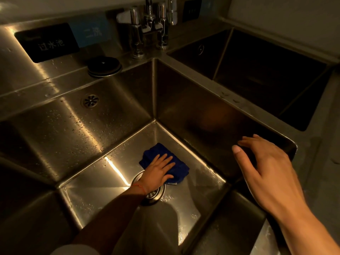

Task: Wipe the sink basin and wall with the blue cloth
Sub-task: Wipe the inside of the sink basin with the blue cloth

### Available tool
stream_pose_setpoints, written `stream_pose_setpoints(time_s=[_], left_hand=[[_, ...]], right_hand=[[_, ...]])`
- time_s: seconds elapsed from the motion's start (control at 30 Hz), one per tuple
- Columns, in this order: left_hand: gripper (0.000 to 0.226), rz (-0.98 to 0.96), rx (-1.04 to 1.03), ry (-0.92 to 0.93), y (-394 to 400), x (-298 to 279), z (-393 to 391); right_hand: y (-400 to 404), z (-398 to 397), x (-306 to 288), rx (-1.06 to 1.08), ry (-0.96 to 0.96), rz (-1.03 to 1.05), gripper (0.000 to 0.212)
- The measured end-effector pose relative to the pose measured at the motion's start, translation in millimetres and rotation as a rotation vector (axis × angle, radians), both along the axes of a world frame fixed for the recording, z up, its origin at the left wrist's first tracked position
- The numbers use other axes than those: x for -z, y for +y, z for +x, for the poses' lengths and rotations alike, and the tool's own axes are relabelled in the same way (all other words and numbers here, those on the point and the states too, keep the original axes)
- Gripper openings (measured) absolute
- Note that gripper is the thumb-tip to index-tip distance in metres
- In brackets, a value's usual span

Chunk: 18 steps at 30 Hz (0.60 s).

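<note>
A folded blue cloth (179, 167) lies on the wet floor of the steel sink basin (103, 190), just beyond the round drain (156, 194). My left hand (159, 171) presses flat on the cloth with straight fingers, the arm reaching down into the basin. My right hand (265, 166) hovers with relaxed, spread fingers over the basin's right wall (202, 111) near its rim, holding nothing. The back wall (73, 122) carries water drops and an overflow grille (90, 101).
Chrome taps (149, 24) stand behind the basin's far corner. A black round plug (104, 67) rests on the back ledge beside a black sign (47, 42) and a blue sign (92, 31). A second, darker basin (266, 70) lies to the right.
</note>
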<state>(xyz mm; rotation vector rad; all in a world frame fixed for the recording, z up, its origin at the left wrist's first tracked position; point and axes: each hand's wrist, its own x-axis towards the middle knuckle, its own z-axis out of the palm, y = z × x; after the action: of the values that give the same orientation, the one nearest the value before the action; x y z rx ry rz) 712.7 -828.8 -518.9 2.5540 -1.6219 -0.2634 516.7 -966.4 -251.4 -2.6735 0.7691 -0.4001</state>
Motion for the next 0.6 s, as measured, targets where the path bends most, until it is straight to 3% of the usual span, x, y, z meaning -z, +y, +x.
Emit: stream_pose_setpoints(time_s=[0.33,0.6], left_hand=[[0.055,0.051,-0.063,0.048,-64,-8,-7],[0.054,0.019,-0.068,0.05,-47,-5,-17]], right_hand=[[-1,0,1,0.012,0.012,-0.008,0.056],[-2,0,2,0.0,-0.004,-0.016,0.054]])
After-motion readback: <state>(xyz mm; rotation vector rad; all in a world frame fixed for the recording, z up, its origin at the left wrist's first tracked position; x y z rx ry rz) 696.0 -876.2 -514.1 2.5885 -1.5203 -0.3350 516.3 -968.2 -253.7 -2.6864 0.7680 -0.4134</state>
